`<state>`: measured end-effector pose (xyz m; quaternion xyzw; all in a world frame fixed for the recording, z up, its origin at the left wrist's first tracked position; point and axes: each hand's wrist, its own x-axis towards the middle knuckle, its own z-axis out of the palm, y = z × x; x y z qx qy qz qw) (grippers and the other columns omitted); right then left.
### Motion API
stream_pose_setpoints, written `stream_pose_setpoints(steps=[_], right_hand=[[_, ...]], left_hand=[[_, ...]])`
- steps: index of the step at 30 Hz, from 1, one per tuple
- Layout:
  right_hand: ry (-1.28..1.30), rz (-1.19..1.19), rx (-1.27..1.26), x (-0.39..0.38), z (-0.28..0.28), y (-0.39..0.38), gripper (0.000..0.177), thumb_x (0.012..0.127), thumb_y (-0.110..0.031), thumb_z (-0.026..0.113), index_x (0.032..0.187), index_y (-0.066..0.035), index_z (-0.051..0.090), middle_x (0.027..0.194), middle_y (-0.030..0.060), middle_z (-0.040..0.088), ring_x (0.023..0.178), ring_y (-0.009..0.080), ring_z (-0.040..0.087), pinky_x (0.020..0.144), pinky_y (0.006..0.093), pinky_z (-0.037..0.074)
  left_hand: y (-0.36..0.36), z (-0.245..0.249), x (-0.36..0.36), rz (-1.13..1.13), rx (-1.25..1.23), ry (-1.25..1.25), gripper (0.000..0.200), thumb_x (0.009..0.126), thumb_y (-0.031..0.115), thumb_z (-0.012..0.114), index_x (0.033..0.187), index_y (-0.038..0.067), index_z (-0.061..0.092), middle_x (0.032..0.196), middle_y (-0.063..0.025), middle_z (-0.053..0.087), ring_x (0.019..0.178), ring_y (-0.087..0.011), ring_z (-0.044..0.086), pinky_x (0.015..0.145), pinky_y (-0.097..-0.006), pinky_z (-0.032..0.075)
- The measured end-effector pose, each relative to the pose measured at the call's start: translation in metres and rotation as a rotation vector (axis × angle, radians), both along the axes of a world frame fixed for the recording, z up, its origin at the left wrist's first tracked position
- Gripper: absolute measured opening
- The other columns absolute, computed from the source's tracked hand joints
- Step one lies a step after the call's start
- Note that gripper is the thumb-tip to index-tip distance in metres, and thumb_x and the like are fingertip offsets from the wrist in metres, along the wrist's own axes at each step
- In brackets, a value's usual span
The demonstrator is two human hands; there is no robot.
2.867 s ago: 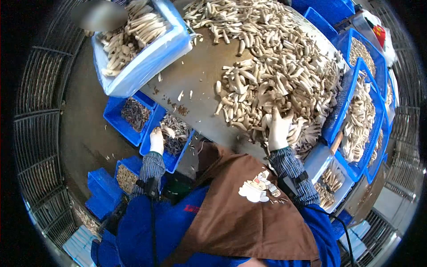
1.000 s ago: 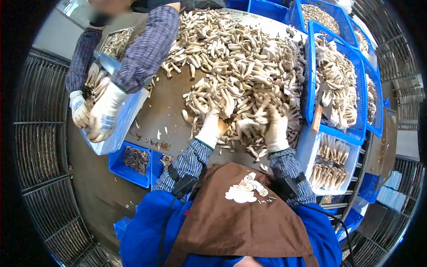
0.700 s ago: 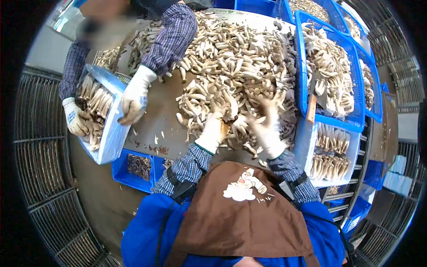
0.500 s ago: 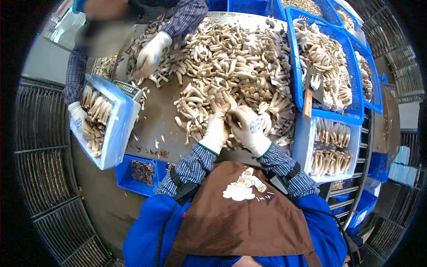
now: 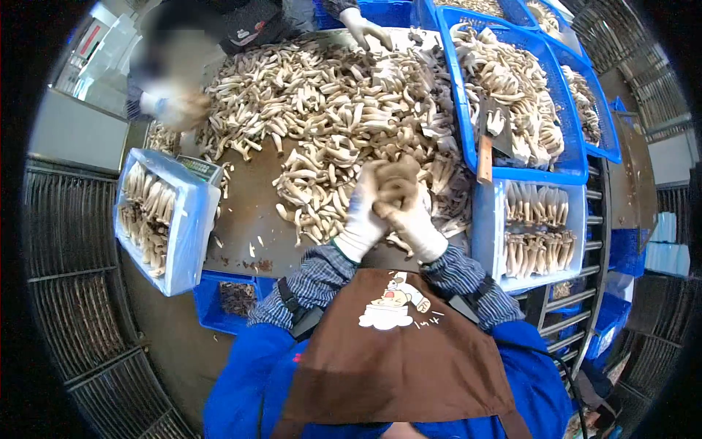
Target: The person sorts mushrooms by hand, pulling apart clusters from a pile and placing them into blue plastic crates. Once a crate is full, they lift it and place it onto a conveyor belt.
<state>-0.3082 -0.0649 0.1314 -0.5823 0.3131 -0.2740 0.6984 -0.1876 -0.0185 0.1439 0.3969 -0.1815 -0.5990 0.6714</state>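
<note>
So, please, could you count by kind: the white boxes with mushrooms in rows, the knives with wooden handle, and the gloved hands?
White boxes: 2
Wooden-handled knife: 1
Gloved hands: 4 (left hand, right hand, co-worker's blurred hand, co-worker's upper hand)
Total: 7

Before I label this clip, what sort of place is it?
Probably a mushroom sorting or packing room: a mushroom heap, a blue basket full of mushrooms, and a white box with neat rows.

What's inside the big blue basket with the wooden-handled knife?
Mushrooms lie heaped in the basket, with the knife on top. The basket's floor is covered, so anything beneath that top layer can't be seen.
</note>
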Motion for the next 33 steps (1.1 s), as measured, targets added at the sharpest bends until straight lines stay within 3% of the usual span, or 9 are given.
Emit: stream_pose_setpoints(steps=[2, 4, 7, 12, 17, 21, 29, 30, 33], right_hand=[[-0.128, -0.374, 0.101, 0.013, -0.017, -0.008, 0.069, 0.085, -0.011, 0.075, 0.142, -0.003, 0.036, 0.124, 0.0083, 0.054, 0.101, 0.0143, 0.056, 0.093, 0.0311, 0.048], [-0.799, -0.212, 0.698, -0.018, -0.007, -0.024, 0.03, 0.091, -0.011, 0.07, 0.117, -0.006, 0.055, 0.104, 0.0016, 0.064, 0.098, 0.0089, 0.061, 0.091, 0.027, 0.05], [-1.37, -0.177, 1.336, -0.033, 0.004, -0.038, 0.02, 0.097, -0.002, 0.055, 0.117, -0.003, 0.054, 0.103, 0.009, 0.071, 0.085, 0.0118, 0.067, 0.083, 0.0249, 0.053], [-2.0, 0.238, 2.426, -0.036, 0.04, -0.029, 0.027, 0.09, 0.007, 0.051, 0.116, 0.001, 0.055, 0.102, 0.0154, 0.072, 0.083, 0.0147, 0.068, 0.082, 0.0246, 0.053], [-0.53, -0.087, 0.649, -0.05, 0.025, -0.02, 0.035, 0.09, -0.021, 0.07, 0.119, -0.004, 0.06, 0.107, 0.0053, 0.068, 0.097, 0.0132, 0.064, 0.09, 0.0299, 0.05], [-0.4, 0.041, 0.52, -0.076, 0.012, -0.024, 0.03, 0.093, -0.027, 0.07, 0.114, -0.008, 0.059, 0.103, -0.0006, 0.064, 0.09, 0.0094, 0.06, 0.08, 0.0279, 0.05], [-0.74, -0.409, 0.803, -0.142, 0.021, -0.011, 0.018, 0.093, -0.004, 0.065, 0.109, -0.011, 0.058, 0.097, -0.0065, 0.059, 0.091, 0.0056, 0.06, 0.081, 0.023, 0.049], [-0.832, -0.443, 0.825, -0.153, 0.024, -0.013, 0.018, 0.093, -0.004, 0.065, 0.108, -0.012, 0.058, 0.096, -0.0077, 0.058, 0.09, 0.0043, 0.06, 0.079, 0.0216, 0.049], [-0.642, -0.441, 0.584, -0.194, 0.018, -0.019, 0.022, 0.091, -0.003, 0.067, 0.11, -0.01, 0.057, 0.091, -0.0056, 0.059, 0.081, 0.0023, 0.056, 0.069, 0.0174, 0.045]], left_hand=[[-0.005, -0.002, -0.009, 0.099, -0.112, -1.241, 0.07, 0.08, 0.022, 0.073, 0.139, 0.003, 0.041, 0.126, -0.0186, 0.055, 0.117, -0.0343, 0.055, 0.104, -0.0421, 0.044], [0.006, 0.032, -0.004, -0.128, -0.232, -1.346, 0.08, 0.077, 0.006, 0.071, 0.147, 0.003, 0.034, 0.138, -0.023, 0.046, 0.134, -0.0338, 0.042, 0.113, -0.0424, 0.035], [0.017, 0.039, 0.002, -0.171, -0.085, -0.761, 0.066, 0.083, 0.008, 0.069, 0.143, 0.002, 0.041, 0.134, -0.0154, 0.053, 0.118, -0.0214, 0.056, 0.098, -0.0339, 0.048], [0.015, 0.036, 0.009, -0.021, 0.015, -0.864, 0.047, 0.089, 0.018, 0.07, 0.129, -0.001, 0.054, 0.114, -0.0097, 0.064, 0.096, -0.0127, 0.06, 0.085, -0.0268, 0.049], [0.001, 0.029, -0.001, -0.295, 0.032, -0.62, 0.054, 0.091, 0.032, 0.068, 0.13, -0.003, 0.053, 0.117, -0.0115, 0.063, 0.105, -0.0157, 0.058, 0.09, -0.029, 0.047], [-0.01, 0.023, -0.014, -0.419, 0.035, -0.213, 0.044, 0.093, 0.03, 0.069, 0.123, 0.0, 0.059, 0.106, -0.0032, 0.067, 0.093, -0.01, 0.061, 0.082, -0.0261, 0.05], [-0.052, 0.035, -0.095, -0.493, -0.03, -0.671, 0.021, 0.092, 0.006, 0.062, 0.112, -0.002, 0.063, 0.094, -0.0052, 0.067, 0.08, -0.0085, 0.056, 0.068, -0.0238, 0.046], [-0.062, 0.036, -0.104, -0.58, 0.086, -1.003, 0.03, 0.092, 0.004, 0.061, 0.121, -0.001, 0.058, 0.106, -0.0078, 0.066, 0.092, -0.0129, 0.059, 0.079, -0.0264, 0.049], [-0.069, 0.031, -0.138, -0.646, -0.249, -0.953, 0.049, 0.09, 0.003, 0.06, 0.136, -0.001, 0.044, 0.125, -0.0144, 0.057, 0.117, -0.0219, 0.055, 0.101, -0.0352, 0.044]])
